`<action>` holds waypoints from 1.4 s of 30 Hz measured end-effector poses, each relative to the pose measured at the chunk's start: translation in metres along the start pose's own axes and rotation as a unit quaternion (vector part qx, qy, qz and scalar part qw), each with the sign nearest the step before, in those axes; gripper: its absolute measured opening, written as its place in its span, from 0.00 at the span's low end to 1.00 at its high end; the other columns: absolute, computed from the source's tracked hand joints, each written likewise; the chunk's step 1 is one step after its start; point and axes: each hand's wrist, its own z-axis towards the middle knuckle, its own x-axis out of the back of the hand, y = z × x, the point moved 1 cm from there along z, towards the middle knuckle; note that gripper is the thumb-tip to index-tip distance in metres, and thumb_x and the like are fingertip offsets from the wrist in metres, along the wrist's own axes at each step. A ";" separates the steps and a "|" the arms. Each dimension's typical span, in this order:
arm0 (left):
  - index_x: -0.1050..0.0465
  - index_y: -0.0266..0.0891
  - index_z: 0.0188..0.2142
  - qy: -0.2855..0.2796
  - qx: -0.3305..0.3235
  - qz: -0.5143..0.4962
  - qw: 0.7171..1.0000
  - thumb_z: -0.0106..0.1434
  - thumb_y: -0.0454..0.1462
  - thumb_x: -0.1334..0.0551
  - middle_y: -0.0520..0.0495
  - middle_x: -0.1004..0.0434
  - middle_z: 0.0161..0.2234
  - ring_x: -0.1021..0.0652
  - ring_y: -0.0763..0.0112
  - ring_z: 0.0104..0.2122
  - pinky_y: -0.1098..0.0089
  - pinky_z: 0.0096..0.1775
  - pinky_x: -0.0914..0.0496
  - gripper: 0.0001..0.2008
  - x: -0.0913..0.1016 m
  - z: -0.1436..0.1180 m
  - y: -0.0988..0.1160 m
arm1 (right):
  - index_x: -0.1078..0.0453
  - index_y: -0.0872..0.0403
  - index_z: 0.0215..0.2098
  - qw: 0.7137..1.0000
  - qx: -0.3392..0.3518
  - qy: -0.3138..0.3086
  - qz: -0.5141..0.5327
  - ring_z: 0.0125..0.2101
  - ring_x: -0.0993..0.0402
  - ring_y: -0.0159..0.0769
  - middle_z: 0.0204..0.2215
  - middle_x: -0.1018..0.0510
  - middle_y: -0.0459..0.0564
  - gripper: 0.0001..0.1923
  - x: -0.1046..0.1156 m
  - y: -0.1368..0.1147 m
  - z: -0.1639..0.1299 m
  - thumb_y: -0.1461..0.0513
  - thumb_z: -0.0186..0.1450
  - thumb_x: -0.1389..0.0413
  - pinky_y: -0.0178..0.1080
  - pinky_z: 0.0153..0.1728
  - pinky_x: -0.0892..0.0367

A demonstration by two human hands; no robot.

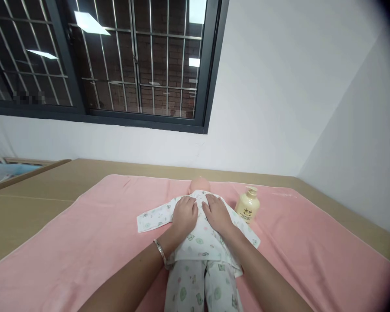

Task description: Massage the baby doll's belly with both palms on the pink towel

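Observation:
A baby doll (199, 185) lies stretched out with its head away from me, dressed in a white long-sleeved top (198, 238) and matching trousers (186, 286) with green prints. My left hand (184, 214) rests flat on the left side of the top near the shoulder, fingers extended. On the other side, my right hand (217, 212) lies flat in the same way, its thumb toward the middle. Neither hand grips anything that I can see. The left sleeve (154, 218) spreads outward; my right forearm partly covers the other sleeve. Which way the doll faces, I cannot tell.
A cream pump bottle (248, 206) stands close to the right sleeve. Under the doll is a pink mat (94, 234) on a wooden table (42, 208). White wall (263, 95) and a barred window (143, 60) are behind. Blue fabric (9, 171) shows at far left.

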 end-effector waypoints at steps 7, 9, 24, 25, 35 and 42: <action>0.27 0.37 0.45 -0.034 0.016 0.023 0.999 0.68 0.33 0.49 0.42 0.22 0.46 0.25 0.58 0.48 0.56 0.52 0.32 0.13 -0.001 0.001 0.001 | 0.35 0.57 0.57 1.000 0.001 0.005 -0.007 0.56 0.36 0.42 0.55 0.29 0.56 0.21 0.002 -0.001 -0.002 0.57 0.73 0.60 0.43 0.59 0.49; 0.27 0.36 0.47 -0.038 0.017 0.024 0.999 0.68 0.34 0.49 0.41 0.23 0.48 0.25 0.58 0.50 0.56 0.54 0.32 0.15 -0.002 0.002 0.000 | 0.35 0.57 0.57 1.000 0.004 0.003 -0.007 0.55 0.35 0.42 0.55 0.29 0.56 0.21 0.002 -0.001 -0.002 0.57 0.73 0.60 0.44 0.59 0.49; 0.31 0.32 0.55 -0.056 0.034 -0.001 0.998 0.68 0.37 0.50 0.39 0.27 0.55 0.29 0.57 0.56 0.55 0.60 0.38 0.20 -0.006 0.003 -0.005 | 0.35 0.59 0.58 0.999 -0.004 0.030 -0.011 0.55 0.36 0.43 0.55 0.28 0.56 0.22 0.000 -0.001 -0.004 0.58 0.72 0.58 0.43 0.60 0.49; 0.31 0.32 0.55 -0.055 0.034 -0.003 0.998 0.68 0.37 0.50 0.39 0.27 0.55 0.29 0.57 0.56 0.55 0.60 0.37 0.20 -0.006 0.003 -0.005 | 0.35 0.59 0.58 0.999 -0.004 0.031 -0.009 0.55 0.36 0.43 0.55 0.28 0.56 0.22 0.000 -0.001 -0.004 0.58 0.72 0.58 0.43 0.60 0.49; 0.28 0.34 0.47 -0.051 0.008 0.061 0.997 0.68 0.34 0.51 0.40 0.23 0.45 0.26 0.57 0.48 0.56 0.52 0.32 0.15 0.002 0.003 0.004 | 0.35 0.57 0.58 1.000 0.017 0.006 -0.020 0.53 0.33 0.41 0.53 0.27 0.56 0.22 0.005 0.004 -0.001 0.55 0.71 0.56 0.40 0.56 0.44; 0.28 0.36 0.45 -0.048 0.024 0.095 0.994 0.68 0.35 0.50 0.41 0.23 0.44 0.25 0.59 0.47 0.59 0.51 0.33 0.14 0.003 0.002 0.006 | 0.37 0.59 0.59 0.998 0.040 -0.020 -0.051 0.54 0.34 0.40 0.55 0.28 0.55 0.22 0.009 0.004 0.001 0.59 0.72 0.59 0.39 0.56 0.45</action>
